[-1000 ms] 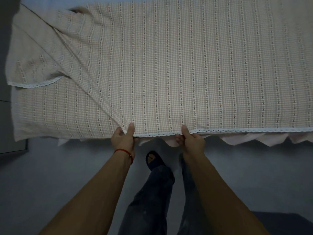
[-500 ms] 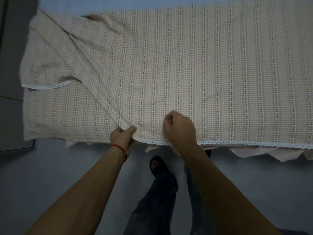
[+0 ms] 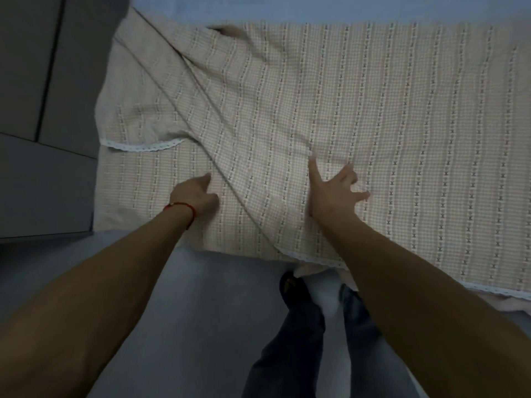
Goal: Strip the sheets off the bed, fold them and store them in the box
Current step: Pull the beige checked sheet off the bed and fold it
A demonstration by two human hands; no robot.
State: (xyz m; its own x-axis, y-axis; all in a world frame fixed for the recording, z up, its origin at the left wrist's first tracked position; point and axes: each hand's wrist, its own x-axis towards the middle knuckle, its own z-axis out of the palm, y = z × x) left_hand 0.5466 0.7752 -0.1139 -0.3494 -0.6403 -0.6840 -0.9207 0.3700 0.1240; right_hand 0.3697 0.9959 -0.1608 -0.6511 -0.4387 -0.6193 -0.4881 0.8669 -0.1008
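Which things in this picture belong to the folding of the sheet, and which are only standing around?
Belonging to the job:
- checked sheet with white lace edge, spread on the bed
- left hand, resting on the sheet
- right hand, fingers spread on the sheet
- pink sheet showing under the near edge

Only standing around:
- grey cabinet on the left
- grey floor
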